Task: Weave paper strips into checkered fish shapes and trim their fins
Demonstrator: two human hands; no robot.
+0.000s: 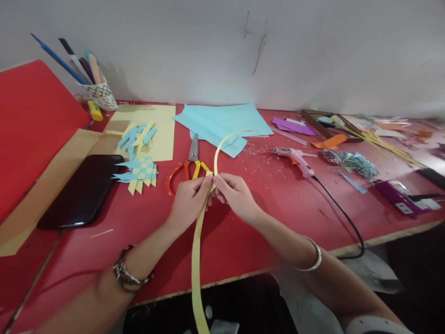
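Between my two hands is a long yellow paper strip (pixel 196 260), folded or crossed at the point where the fingers meet. One length hangs down past the table edge; the other curves up and away. My left hand (pixel 190 197) pinches the fold from the left. Opposite it, my right hand (pixel 234 192) grips the strip with thumb and fingers, its fingertips partly hidden. Just beyond the left hand lie scissors (pixel 193 149) with red and yellow handles. A woven blue and yellow paper fish (pixel 139 174) rests further left, and more woven strips (pixel 137 138) lie behind it.
A black phone-like slab (pixel 85 190) lies at left near a red sheet (pixel 31 125). Blue paper (pixel 229 121) is at the back. A pink glue gun (pixel 294 157) with a trailing cord lies right. A pen cup (pixel 100 95) stands by the wall.
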